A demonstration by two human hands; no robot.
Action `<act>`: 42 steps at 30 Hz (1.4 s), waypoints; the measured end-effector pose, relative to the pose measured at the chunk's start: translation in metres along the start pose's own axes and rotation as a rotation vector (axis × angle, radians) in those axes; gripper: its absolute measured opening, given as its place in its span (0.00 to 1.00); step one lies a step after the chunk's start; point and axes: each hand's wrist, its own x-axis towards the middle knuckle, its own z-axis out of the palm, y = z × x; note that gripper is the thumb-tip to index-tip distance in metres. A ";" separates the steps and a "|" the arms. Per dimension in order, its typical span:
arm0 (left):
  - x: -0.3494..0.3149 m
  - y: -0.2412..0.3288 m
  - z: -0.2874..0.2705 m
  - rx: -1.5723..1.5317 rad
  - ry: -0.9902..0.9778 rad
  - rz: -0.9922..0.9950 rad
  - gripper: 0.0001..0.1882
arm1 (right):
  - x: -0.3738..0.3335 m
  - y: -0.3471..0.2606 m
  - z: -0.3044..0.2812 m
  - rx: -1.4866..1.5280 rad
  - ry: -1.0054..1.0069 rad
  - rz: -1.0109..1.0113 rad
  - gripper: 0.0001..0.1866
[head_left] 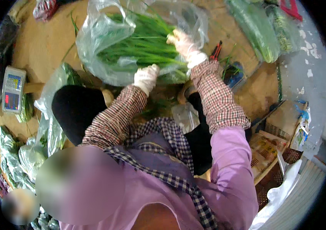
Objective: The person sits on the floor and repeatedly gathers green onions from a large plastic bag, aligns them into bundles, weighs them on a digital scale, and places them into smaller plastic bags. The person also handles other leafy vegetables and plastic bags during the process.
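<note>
A large clear plastic bag (111, 74) lies open at the far middle, with a thick bunch of long, thin garlic chives (136, 44) inside it. My left hand (147, 78), in a white glove, is closed at the bag's near edge and appears to pinch the plastic; its fingertips are partly hidden. Over the right end of the bunch, my gloved right hand (183, 45) curls its fingers around the chives. Just right of that hand, red-handled cutters (216, 50) lie on the brown board (42, 42).
A digital scale (13, 90) sits at the left, among bagged vegetables (11, 157). Bagged long green vegetables (255, 28) lie at the far right. Crates with a packaged item (266, 151) stand at my right side. Loose green scraps (230, 63) lie near the cutters.
</note>
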 end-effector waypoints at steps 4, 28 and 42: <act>-0.008 0.005 0.006 -0.362 0.096 0.197 0.09 | 0.005 0.020 -0.003 -0.288 -0.265 0.092 0.17; -0.076 0.048 -0.010 0.072 0.101 0.536 0.21 | -0.057 -0.019 0.022 -0.831 -0.676 0.374 0.71; -0.079 0.028 -0.023 -0.319 -0.071 0.496 0.21 | -0.075 -0.009 -0.002 -0.815 -0.456 0.142 0.60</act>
